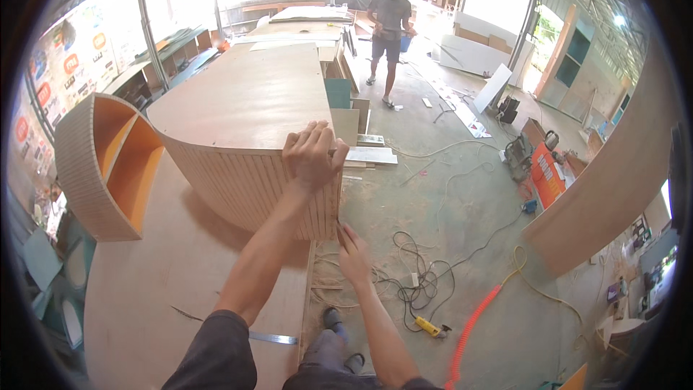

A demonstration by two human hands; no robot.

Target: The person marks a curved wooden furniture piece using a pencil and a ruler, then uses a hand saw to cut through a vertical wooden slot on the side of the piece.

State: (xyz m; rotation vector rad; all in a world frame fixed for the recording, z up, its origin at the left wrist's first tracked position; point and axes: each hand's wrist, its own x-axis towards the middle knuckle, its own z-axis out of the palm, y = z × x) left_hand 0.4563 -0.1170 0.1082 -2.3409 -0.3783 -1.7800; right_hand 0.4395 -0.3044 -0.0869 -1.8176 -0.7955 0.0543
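Observation:
A large cabinet (249,112) with a curved, slatted front and a smooth wooden top lies on a broad wooden panel (151,296). My left hand (312,155) is closed over its near right top corner, fingers bent onto the top. Lower down, my right hand (354,253) is at the bottom of the cabinet's right edge. Its fingers are pressed together, and whatever they may hold is too small to make out. A steel ruler (273,337) lies on the panel beneath my left arm.
At left stands a smaller slatted cabinet (108,166) with orange inner shelves. On the floor at right are tangled cables (415,274), a yellow power tool (429,326), a red coiled hose (469,332) and a curved wooden sheet (599,173). A person (390,25) stands beyond the cabinet.

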